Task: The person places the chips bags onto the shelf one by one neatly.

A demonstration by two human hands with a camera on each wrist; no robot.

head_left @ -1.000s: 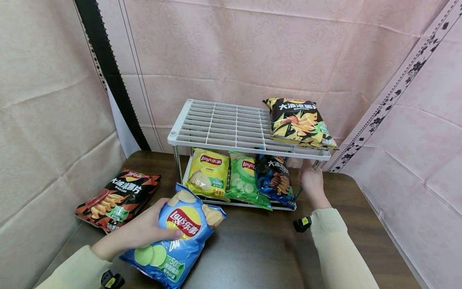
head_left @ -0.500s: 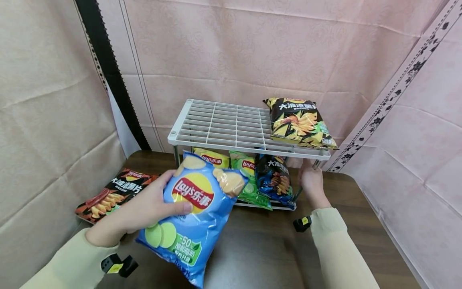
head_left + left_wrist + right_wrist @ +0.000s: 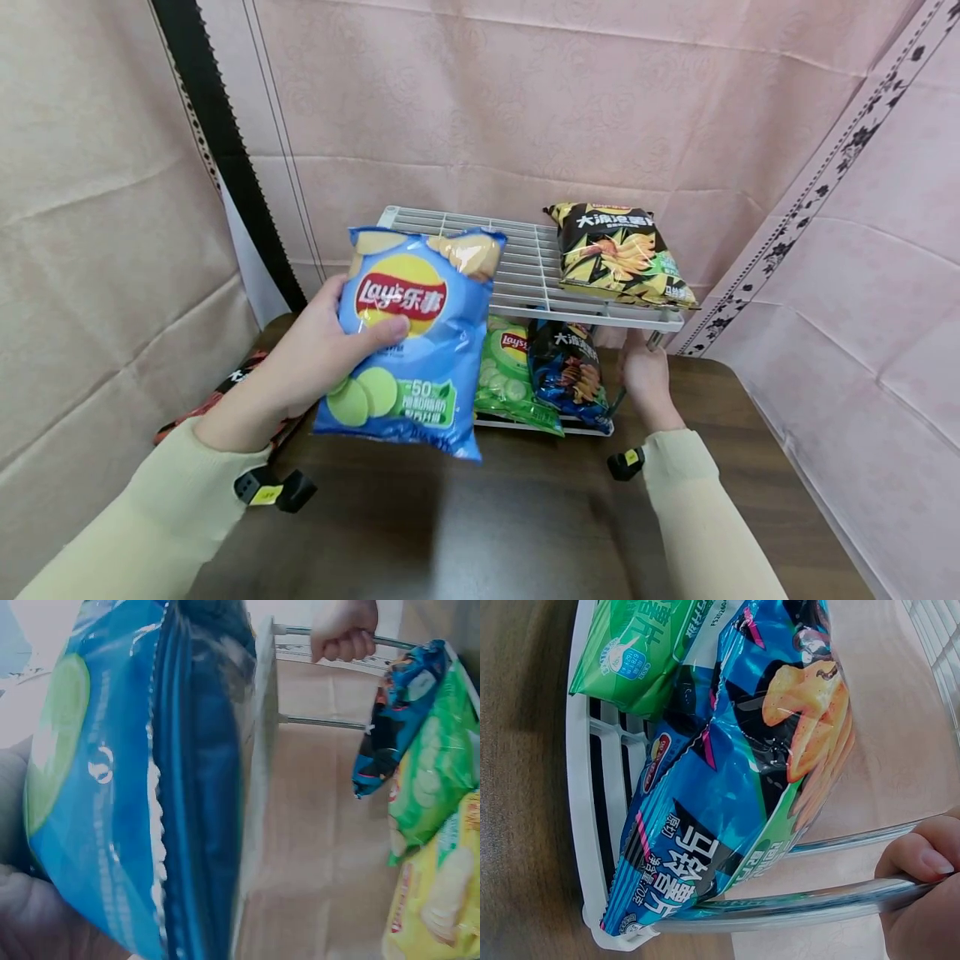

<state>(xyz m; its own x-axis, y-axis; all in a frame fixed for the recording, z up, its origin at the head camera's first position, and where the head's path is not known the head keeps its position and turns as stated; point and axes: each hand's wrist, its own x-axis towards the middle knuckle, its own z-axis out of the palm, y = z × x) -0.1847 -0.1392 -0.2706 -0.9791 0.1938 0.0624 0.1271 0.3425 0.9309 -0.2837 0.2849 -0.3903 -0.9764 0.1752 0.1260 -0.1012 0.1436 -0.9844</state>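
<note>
A blue bag of potato chips [image 3: 420, 358] is held up in front of the shelf's left half by my left hand [image 3: 330, 350], the thumb lying across its front. In the left wrist view the same blue bag fills the left side. My right hand [image 3: 647, 371] grips the front right metal post of the two-tier rack [image 3: 517, 267]; the right wrist view shows fingers curled round that post [image 3: 802, 907]. On the lower tier stand a green chip bag [image 3: 510, 375] and a black-and-blue chip bag [image 3: 570, 371]. A yellow chip bag [image 3: 439, 885] there shows only in the left wrist view.
A black-and-yellow chip bag [image 3: 618, 254] lies on the top tier's right end. On the wooden table [image 3: 525, 517], a red-and-black chip bag [image 3: 217, 392] lies at left, mostly behind my left arm. Pink cloth [image 3: 570, 108] hangs behind the rack.
My left hand has raised the blue bag up and forward from the table's front left to before the top tier, turning it more upright. My right hand keeps its grip on the post.
</note>
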